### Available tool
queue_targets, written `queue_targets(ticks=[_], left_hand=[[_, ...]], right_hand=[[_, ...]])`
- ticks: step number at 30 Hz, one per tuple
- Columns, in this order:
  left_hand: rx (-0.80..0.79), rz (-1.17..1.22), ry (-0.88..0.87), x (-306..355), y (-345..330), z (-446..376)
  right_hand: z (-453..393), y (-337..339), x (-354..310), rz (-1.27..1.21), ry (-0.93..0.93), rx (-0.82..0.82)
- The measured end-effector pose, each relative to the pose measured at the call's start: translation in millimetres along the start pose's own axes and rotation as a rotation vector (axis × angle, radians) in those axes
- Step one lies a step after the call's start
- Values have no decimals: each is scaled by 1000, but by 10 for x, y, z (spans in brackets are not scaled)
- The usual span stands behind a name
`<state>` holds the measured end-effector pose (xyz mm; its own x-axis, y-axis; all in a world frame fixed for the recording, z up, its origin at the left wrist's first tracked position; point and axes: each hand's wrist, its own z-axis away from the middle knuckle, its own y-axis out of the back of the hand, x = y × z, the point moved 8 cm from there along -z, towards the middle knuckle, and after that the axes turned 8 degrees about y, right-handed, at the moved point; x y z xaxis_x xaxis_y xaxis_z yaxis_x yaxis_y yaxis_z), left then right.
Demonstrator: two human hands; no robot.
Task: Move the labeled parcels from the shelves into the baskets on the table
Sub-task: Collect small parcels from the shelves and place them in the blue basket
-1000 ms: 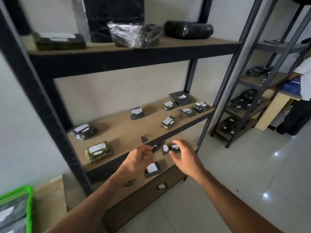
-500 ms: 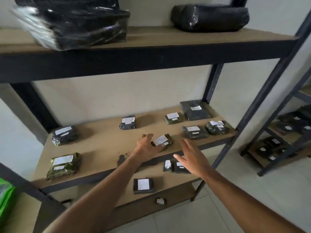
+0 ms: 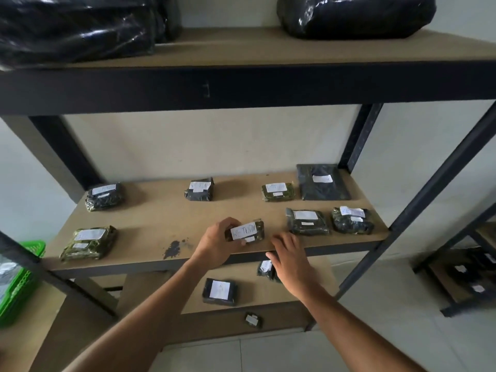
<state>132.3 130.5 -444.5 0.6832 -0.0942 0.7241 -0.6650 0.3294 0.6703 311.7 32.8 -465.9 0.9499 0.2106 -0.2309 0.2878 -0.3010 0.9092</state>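
My left hand [image 3: 218, 244] grips a small dark parcel [image 3: 251, 230] with a white label reading RETURN, at the front edge of the middle shelf [image 3: 166, 216]. My right hand [image 3: 291, 260] hovers just right of it, fingers loosely spread, holding nothing. Several other labeled parcels lie on the same shelf: one at the front left [image 3: 88, 242], one at the back left [image 3: 104, 196], one at the back middle [image 3: 200, 189], and a group at the right [image 3: 307, 222]. A green basket [image 3: 20, 285] shows at the far left edge.
Large black wrapped bundles [image 3: 354, 14] sit on the top shelf. The lower shelf holds a labeled parcel [image 3: 220, 291] and smaller ones [image 3: 265, 268]. Dark metal uprights [image 3: 418, 205] frame the rack. A second rack [image 3: 467, 272] with parcels stands at the right.
I have moved closer to the rack. My left hand reached to the RETURN parcel and closed its fingers round it; my right hand moved up beside it.
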Motion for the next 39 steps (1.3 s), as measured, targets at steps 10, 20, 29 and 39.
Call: queue_targets(ticks=[10, 20, 29, 39], left_hand=[[-60, 307, 11, -95, 240, 295], [-81, 570, 118, -867, 1161, 1347], [172, 737, 228, -2562, 2722, 2876], [342, 851, 446, -4694, 4041, 4228]], right_hand=[[-71, 182, -149, -45, 41, -78], [-388, 455, -1614, -285, 241, 98], [-442, -324, -3866, -464, 353, 37], [-490, -1508, -6075, -669, 350, -90]])
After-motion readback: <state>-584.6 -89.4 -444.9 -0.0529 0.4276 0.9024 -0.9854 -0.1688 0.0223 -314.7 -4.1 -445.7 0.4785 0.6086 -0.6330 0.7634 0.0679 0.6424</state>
